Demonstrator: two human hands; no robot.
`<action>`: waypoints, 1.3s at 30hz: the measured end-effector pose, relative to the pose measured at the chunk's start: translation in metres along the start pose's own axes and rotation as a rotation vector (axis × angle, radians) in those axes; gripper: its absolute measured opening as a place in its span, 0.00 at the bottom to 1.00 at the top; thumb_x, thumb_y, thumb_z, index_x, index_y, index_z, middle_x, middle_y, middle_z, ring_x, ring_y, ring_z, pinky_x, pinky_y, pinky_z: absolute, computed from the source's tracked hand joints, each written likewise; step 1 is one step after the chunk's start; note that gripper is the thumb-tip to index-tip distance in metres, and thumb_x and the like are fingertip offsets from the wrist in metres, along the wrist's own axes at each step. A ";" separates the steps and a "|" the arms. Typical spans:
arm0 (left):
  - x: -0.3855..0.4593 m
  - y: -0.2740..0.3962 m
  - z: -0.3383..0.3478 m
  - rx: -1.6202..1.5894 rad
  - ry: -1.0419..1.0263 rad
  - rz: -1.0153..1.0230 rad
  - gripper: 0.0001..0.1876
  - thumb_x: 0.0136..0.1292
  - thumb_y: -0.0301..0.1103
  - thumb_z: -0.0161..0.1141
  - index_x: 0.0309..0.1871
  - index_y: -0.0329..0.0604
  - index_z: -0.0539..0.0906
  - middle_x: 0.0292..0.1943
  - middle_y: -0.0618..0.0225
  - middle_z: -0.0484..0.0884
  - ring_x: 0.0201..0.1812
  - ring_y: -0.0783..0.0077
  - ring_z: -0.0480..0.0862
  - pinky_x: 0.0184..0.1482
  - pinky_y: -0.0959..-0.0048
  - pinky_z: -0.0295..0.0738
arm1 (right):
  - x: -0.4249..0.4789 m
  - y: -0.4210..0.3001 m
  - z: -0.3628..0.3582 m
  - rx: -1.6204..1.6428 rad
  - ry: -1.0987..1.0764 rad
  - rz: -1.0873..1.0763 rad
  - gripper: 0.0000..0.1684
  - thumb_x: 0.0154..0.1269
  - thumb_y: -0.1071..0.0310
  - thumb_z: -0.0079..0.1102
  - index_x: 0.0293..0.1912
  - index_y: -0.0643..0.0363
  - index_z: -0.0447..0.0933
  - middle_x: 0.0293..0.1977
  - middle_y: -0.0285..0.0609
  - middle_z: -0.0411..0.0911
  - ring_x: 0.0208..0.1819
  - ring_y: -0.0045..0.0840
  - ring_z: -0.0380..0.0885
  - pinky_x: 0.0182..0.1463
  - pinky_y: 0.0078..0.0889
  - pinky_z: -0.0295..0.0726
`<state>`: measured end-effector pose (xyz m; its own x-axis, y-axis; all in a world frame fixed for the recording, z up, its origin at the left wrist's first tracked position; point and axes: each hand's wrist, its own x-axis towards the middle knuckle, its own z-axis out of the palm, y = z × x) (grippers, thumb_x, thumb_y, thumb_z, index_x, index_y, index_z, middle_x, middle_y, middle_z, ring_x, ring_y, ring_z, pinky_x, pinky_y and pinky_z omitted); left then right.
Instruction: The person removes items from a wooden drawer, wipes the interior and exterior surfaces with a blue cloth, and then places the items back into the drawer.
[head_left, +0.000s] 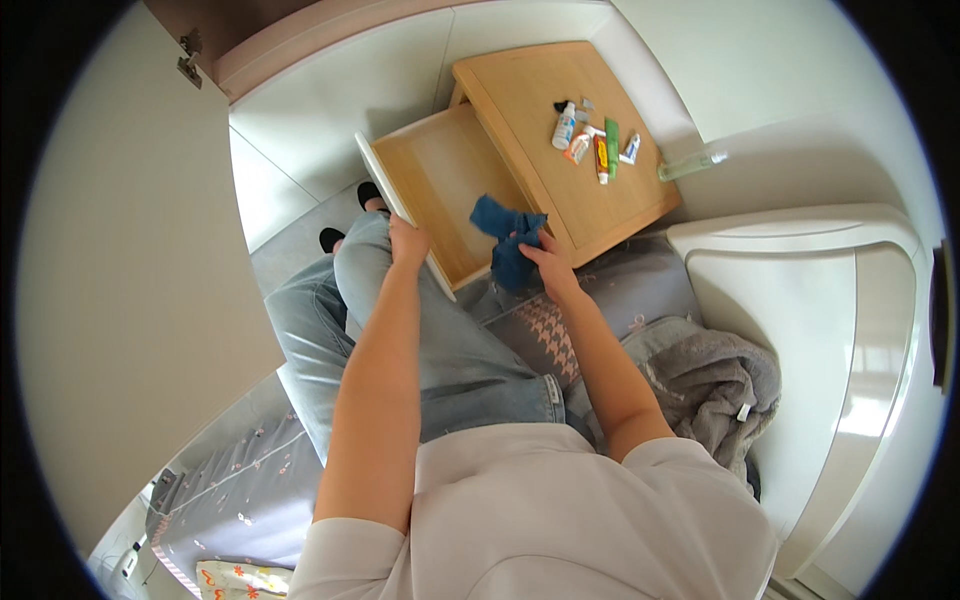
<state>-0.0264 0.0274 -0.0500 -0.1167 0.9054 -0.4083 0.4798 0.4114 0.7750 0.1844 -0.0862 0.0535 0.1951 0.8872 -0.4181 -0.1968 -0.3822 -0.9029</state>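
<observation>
A blue cloth (511, 259) hangs crumpled from my right hand (553, 262), pinched between thumb and fingers above the near right corner of a pulled-out wooden drawer (442, 176). My left hand (409, 241) grips the drawer's white front panel (375, 172) at its upper edge. Bare wood shows across the drawer's bottom. The drawer belongs to a wooden nightstand (525, 90). On its top lie a white bottle (564, 127), an orange-and-white bottle (579, 146), a red-and-yellow tube (601, 157), a green tube (613, 146) and a small white tube (631, 148).
A clear bottle (686, 166) lies beyond the nightstand's right edge. A white headboard (780, 315) rises at right, with a grey fleece garment (720, 375) against it on the grey patterned bedding (630, 285). An open cabinet door (142, 285) takes up the left side.
</observation>
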 end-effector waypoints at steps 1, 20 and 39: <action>-0.003 0.002 0.000 0.024 0.007 -0.003 0.28 0.55 0.36 0.57 0.54 0.29 0.61 0.47 0.36 0.73 0.51 0.42 0.73 0.52 0.58 0.70 | 0.014 -0.006 0.008 -0.035 0.023 -0.069 0.17 0.58 0.73 0.53 0.49 0.66 0.72 0.42 0.36 0.76 0.46 0.20 0.71 0.53 0.21 0.65; -0.011 0.006 -0.007 -0.047 -0.063 0.011 0.30 0.53 0.31 0.56 0.56 0.32 0.55 0.51 0.33 0.64 0.49 0.37 0.70 0.51 0.55 0.68 | 0.287 0.022 0.096 -0.748 0.660 -0.527 0.19 0.56 0.73 0.52 0.49 0.68 0.71 0.51 0.55 0.69 0.54 0.47 0.66 0.58 0.39 0.64; -0.013 0.007 -0.011 0.025 -0.050 0.020 0.27 0.51 0.28 0.53 0.53 0.31 0.54 0.51 0.34 0.62 0.44 0.35 0.72 0.48 0.55 0.72 | 0.281 0.022 0.190 -0.954 0.169 -0.517 0.15 0.52 0.73 0.50 0.42 0.63 0.75 0.47 0.53 0.72 0.50 0.43 0.71 0.55 0.36 0.70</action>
<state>-0.0310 0.0197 -0.0342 -0.0635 0.9066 -0.4172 0.5034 0.3901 0.7710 0.0523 0.2035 -0.0648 0.1831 0.9789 0.0907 0.7568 -0.0815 -0.6485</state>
